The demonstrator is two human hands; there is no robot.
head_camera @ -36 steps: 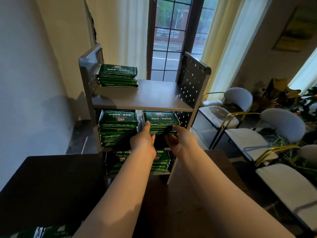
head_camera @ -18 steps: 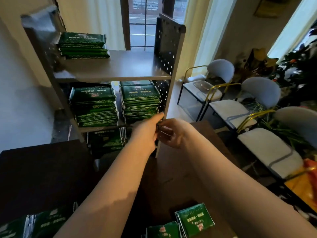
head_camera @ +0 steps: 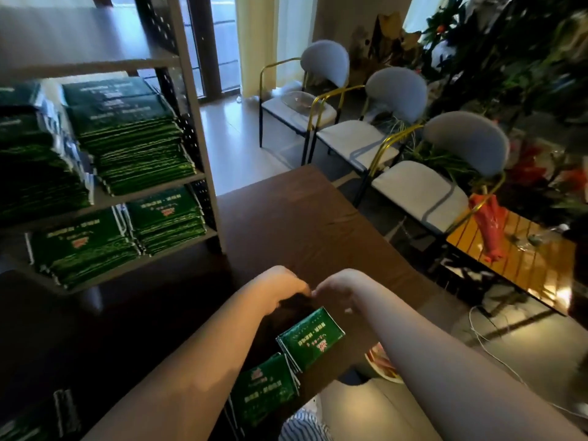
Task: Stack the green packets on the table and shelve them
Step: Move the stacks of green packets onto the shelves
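You are hovering left hand (head_camera: 280, 288) and right hand (head_camera: 339, 289) over the green packets (head_camera: 310, 340) lying on the table (head_camera: 302, 224). Blur: cannot tell finger closure; nothing visibly held. Packets likely light, slick, floppy; pinch stacked edges.

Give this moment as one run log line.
left hand: above table, grip unclear | right hand: above table, grip unclear | green packets: lying on table below hands | shelf: holds stacks
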